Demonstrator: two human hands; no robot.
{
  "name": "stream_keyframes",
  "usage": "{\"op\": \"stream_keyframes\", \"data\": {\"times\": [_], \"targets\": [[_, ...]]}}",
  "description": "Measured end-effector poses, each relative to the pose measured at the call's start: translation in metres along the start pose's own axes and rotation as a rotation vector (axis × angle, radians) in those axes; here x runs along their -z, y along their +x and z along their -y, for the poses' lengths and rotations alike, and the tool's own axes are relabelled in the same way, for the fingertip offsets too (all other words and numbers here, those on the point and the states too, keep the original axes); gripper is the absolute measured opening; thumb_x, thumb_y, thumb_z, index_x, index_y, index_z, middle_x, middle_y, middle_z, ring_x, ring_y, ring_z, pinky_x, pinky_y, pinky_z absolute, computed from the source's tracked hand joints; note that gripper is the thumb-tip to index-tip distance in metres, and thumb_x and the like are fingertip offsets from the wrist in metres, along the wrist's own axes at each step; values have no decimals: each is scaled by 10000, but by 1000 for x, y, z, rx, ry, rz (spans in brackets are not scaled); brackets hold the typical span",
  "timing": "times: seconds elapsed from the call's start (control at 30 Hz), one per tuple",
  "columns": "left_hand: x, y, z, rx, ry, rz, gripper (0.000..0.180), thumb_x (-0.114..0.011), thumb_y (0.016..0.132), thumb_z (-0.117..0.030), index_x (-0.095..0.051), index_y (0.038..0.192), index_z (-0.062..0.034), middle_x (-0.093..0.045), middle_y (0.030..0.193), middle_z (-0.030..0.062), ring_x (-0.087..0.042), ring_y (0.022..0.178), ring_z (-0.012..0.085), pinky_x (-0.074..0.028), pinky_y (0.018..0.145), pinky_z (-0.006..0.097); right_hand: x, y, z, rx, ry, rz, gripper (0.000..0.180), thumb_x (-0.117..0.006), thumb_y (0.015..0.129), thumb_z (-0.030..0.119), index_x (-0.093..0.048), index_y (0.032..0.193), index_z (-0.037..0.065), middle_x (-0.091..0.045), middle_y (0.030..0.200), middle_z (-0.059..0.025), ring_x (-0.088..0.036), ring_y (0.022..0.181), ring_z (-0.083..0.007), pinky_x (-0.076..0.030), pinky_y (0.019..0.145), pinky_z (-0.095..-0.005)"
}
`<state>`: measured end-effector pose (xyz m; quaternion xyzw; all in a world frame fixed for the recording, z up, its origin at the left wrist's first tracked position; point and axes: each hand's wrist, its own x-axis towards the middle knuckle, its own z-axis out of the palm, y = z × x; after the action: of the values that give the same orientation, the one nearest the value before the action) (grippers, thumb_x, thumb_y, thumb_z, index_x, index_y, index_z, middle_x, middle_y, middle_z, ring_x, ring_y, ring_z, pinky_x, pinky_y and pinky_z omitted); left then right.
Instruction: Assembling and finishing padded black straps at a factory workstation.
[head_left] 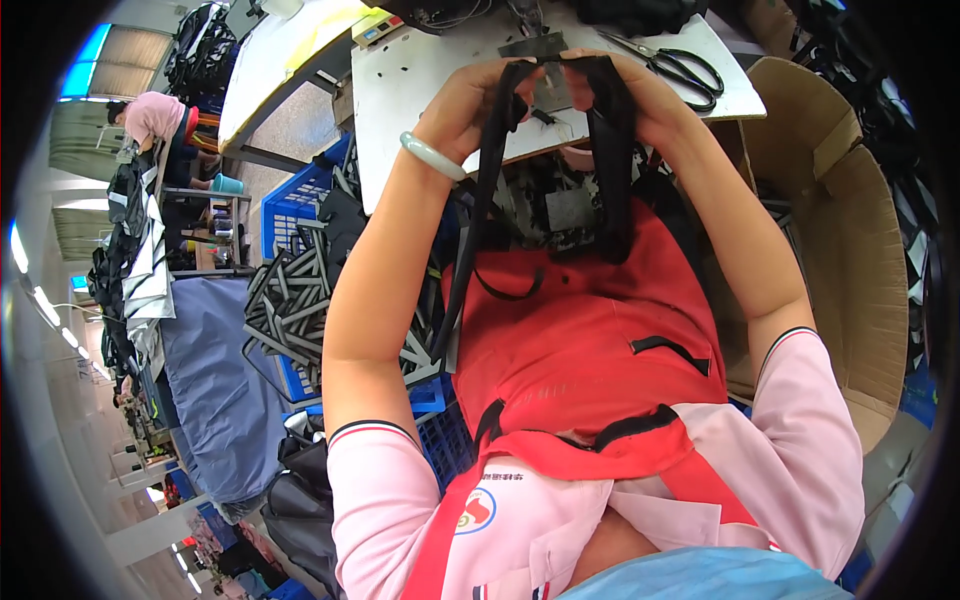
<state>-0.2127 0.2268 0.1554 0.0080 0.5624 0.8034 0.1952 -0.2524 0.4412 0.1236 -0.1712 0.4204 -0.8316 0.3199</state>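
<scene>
Both hands are raised together at the edge of a white sewing table [400, 110]. My left hand [465, 105] is closed on a black fabric strap [488, 175], whose long tail hangs past my wrist toward my lap. My right hand [638, 98] is closed on another stretch of black strap [610, 150] that drops in front of the red apron [590, 330]. Whether the two stretches are one piece I cannot tell. Just beyond the fingertips are the sewing machine's metal plate [535, 46] and needle area. The fingertips are partly hidden by the strap.
Black-handled scissors [680, 72] lie on the table by my right hand. An open cardboard box [850, 270] stands at the right. To the left, a blue crate [290, 205] sits by a heap of grey-black frames [290, 300]. Another person [155, 120] bends over at the far left.
</scene>
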Motion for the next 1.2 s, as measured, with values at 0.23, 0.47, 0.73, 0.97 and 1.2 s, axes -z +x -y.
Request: {"op": "stream_keyframes", "data": {"times": [0.23, 0.47, 0.73, 0.97, 1.2], "targets": [[25, 29, -2, 22, -114, 61, 297, -506, 954, -132, -552, 1118, 111, -548, 792, 49, -519, 713, 147, -477, 650, 303, 10, 21, -1, -25, 83, -116, 278, -616, 927, 234, -648, 991, -35, -593, 771, -39, -540, 679, -135, -455, 656, -271], [19, 37, -9, 4, -61, -26, 323, -455, 971, -153, -538, 1142, 108, -552, 805, 57, -522, 726, 160, -477, 640, 308, 30, 41, 2, -21, 111, 1, 279, -566, 951, 250, -650, 1027, -5, -622, 811, -32, -576, 711, -148, -482, 687, -287], [61, 26, -18, -67, -79, 102, 345, -487, 974, -180, -550, 1186, 84, -595, 827, 42, -556, 722, 129, -477, 744, 279, 53, 38, 12, 115, 149, 264, 252, -527, 992, 267, -551, 821, 83, -449, 677, 44, -442, 606, -45, -363, 553, -193], [17, -3, -8, -88, 280, -24, 240, -594, 933, -84, -652, 1122, 52, -678, 1006, 84, -626, 850, 98, -502, 758, 206, -20, 0, 10, -89, -381, -156, 218, -648, 931, 319, -607, 899, 107, -364, 565, 106, -285, 432, 1, -223, 410, -182], [7, 6, -3, -41, 335, 9, 259, -590, 940, -107, -643, 1137, 51, -681, 1021, 85, -626, 856, 103, -503, 777, 208, 6, 5, 10, -114, -338, 1, 245, -731, 858, 323, -702, 982, 114, -486, 719, 96, -400, 599, 3, -305, 544, -155]]}}
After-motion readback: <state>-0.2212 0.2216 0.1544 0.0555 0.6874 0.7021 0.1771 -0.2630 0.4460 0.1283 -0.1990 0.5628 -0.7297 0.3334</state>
